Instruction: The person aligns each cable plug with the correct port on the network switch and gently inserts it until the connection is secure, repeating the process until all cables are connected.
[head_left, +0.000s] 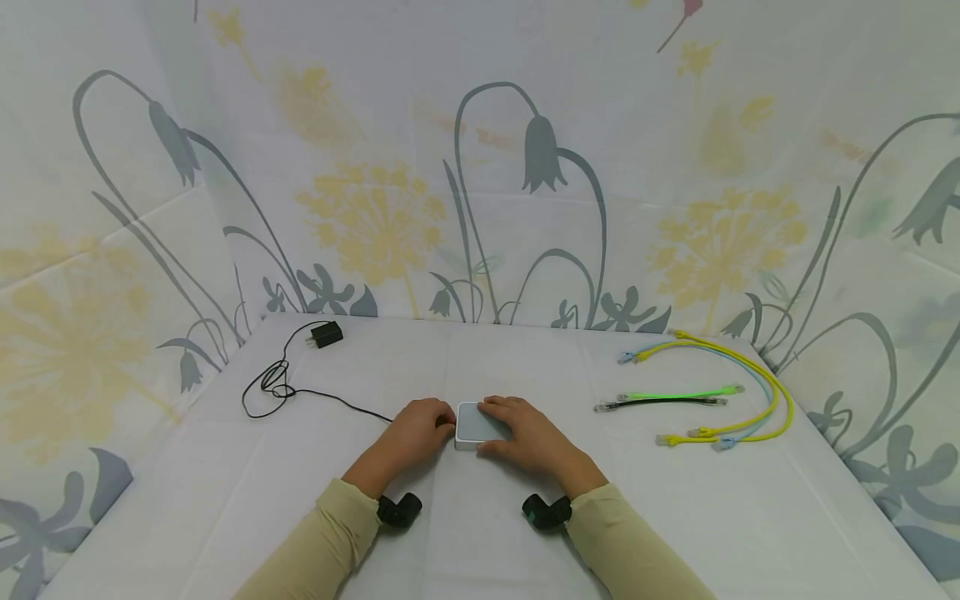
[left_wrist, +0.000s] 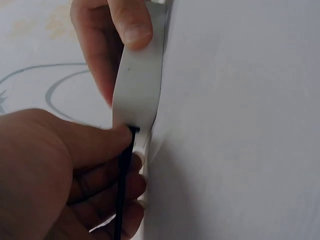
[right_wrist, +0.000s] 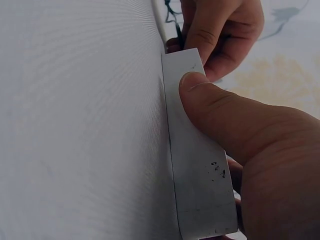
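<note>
- The white box (head_left: pixel 472 425) with the grey top sits flat on the white-covered desk (head_left: pixel 480 533), right between the two hands, so I'll measure everything from that.
- Left hand (head_left: pixel 418 429) is at the box's left side, fingers pinching the end of a thin black cord (head_left: pixel 341 402) right at a small dark slot. Can't tell how far in the tip goes, the thumb covers it.
- Right hand (head_left: pixel 531 437) has the box from its right, thumb along the near side and the other fingers over toward the far side, so it's a proper grip.
- The cord trails off left of the box into a loose tangle, then up to a black plug adapter (head_left: pixel 327 335) lying farther back.
- Well to the right of the box: a short green cable (head_left: pixel 678 394) with a black one (head_left: pixel 660 402) just on its near side.
- Farther right than those, long yellow cables (head_left: pixel 790 404) curve round together with a light blue one (head_left: pixel 724 444).
- Behind the box hangs a flowery cloth (head_left: pixel 375 217).
</note>
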